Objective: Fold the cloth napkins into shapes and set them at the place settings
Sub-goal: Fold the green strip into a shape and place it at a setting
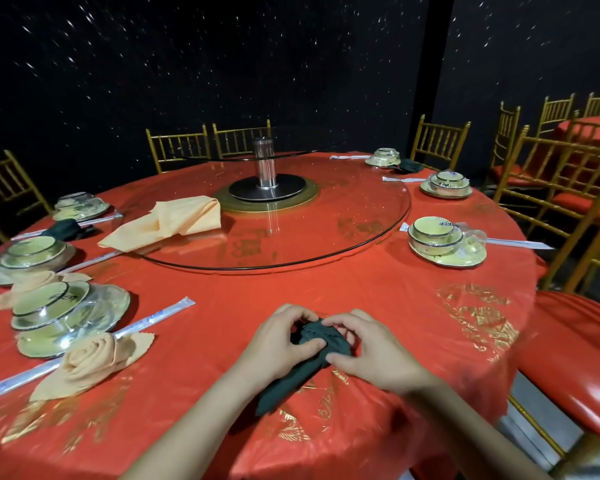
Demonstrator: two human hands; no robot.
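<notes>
A dark green napkin [307, 358], rolled into a rosette with a pointed tail toward me, lies on the red tablecloth [378, 299] near the front edge. My left hand [281, 337] grips its left side and my right hand [371, 348] pinches its right side. A peach napkin rose [90, 358] sits beside the nearest left place setting [66, 313]. Another peach rose [25, 287] lies behind it. Unfolded peach napkins [170, 220] rest on the glass turntable [326, 237]. Dark folded napkins lie at the far left [68, 228] and far right [409, 165].
Wrapped bowl-and-plate sets stand around the table's rim, one at the right [444, 240]. Wrapped chopsticks [153, 318] lie beside them. The turntable has a metal post [265, 168]. Gold chairs [561, 188] ring the table; a red seat [575, 358] is close at the right.
</notes>
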